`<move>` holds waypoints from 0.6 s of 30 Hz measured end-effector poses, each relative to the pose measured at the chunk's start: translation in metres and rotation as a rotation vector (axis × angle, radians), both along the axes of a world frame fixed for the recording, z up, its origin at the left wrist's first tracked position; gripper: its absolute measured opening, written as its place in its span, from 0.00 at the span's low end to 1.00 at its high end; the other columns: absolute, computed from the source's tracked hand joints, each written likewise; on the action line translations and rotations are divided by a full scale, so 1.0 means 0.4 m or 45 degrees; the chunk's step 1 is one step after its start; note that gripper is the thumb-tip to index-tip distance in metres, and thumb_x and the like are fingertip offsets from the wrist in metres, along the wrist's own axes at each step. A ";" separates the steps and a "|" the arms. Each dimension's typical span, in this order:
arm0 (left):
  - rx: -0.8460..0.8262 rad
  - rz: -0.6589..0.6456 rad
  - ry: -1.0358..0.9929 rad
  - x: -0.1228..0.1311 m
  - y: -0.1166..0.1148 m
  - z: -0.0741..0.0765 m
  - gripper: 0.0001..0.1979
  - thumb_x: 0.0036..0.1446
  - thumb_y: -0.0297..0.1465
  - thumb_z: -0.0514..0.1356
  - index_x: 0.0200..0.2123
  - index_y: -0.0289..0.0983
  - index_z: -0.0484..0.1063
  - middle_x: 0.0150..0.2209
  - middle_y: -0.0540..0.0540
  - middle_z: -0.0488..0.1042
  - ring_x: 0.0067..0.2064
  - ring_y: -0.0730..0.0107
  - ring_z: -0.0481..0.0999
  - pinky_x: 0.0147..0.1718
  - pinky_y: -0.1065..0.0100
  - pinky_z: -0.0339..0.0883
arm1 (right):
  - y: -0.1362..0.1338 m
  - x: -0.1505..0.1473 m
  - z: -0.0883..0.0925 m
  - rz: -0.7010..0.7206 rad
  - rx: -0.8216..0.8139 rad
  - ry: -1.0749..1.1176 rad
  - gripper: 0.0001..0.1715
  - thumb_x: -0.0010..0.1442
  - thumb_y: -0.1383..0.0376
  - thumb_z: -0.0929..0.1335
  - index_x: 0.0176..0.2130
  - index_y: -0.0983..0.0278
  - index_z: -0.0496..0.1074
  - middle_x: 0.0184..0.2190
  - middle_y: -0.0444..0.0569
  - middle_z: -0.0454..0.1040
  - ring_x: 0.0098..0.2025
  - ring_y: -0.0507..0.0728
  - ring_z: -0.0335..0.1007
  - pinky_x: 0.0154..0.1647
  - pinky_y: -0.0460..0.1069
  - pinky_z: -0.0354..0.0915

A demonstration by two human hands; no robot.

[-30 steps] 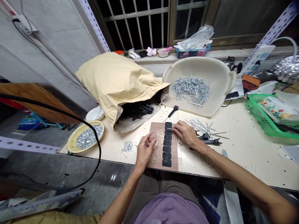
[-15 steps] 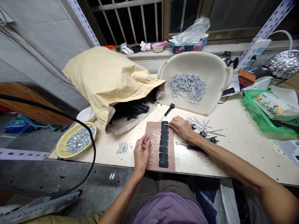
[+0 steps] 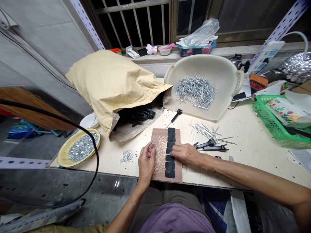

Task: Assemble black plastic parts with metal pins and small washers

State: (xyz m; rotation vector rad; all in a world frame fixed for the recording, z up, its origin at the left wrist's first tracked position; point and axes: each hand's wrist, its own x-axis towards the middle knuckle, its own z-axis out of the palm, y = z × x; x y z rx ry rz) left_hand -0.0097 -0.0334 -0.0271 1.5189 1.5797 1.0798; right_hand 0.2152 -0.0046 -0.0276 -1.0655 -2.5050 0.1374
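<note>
A brown board [image 3: 178, 171] lies at the table's front edge, with pale specks over its left half. Down its right half runs a column of black rounded pads [image 3: 170, 165]. My right hand [image 3: 186, 154] is over the middle pads, fingertips pinched together and pointing left; a small pale thing shows at the tips, too small to name. My left hand [image 3: 146, 161] rests at the board's left edge, its fingers curled in and the thumb against them; whatever they hold is hidden. A small heap of metal bits [image 3: 126, 156] lies to its left.
Behind stand a paper sack [image 3: 114, 81] of black plastic parts and a white basin [image 3: 223, 84] of metal pins. A yellow dish [image 3: 63, 155] of washers sits left. Loose pins [image 3: 204, 130] and black plastic pieces [image 3: 215, 148] lie near my right forearm; a green basket [image 3: 269, 129] is farther right.
My right hand has moved from the top pad down the column to the middle pads, toward me. The left hand stays at the board's left edge.
</note>
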 end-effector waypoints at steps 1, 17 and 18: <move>-0.002 0.000 0.010 0.000 0.001 -0.001 0.21 0.57 0.38 0.56 0.53 0.38 0.68 0.34 0.48 0.69 0.29 0.74 0.67 0.31 0.71 0.63 | -0.006 -0.001 -0.001 0.027 -0.036 -0.007 0.19 0.68 0.68 0.55 0.34 0.64 0.70 0.28 0.44 0.68 0.32 0.50 0.60 0.23 0.43 0.57; 0.000 -0.004 0.091 0.000 0.001 -0.006 0.21 0.59 0.38 0.55 0.54 0.38 0.66 0.34 0.48 0.69 0.28 0.76 0.66 0.30 0.72 0.64 | -0.007 0.009 0.019 0.035 -0.071 0.029 0.17 0.67 0.66 0.57 0.34 0.64 0.71 0.31 0.47 0.70 0.34 0.53 0.61 0.26 0.45 0.57; 0.001 -0.003 0.092 0.000 0.002 -0.004 0.21 0.59 0.38 0.55 0.54 0.38 0.66 0.34 0.48 0.69 0.28 0.76 0.66 0.30 0.72 0.64 | -0.006 0.018 0.027 -0.001 -0.071 0.063 0.16 0.67 0.65 0.58 0.34 0.64 0.72 0.31 0.47 0.71 0.34 0.52 0.62 0.27 0.45 0.58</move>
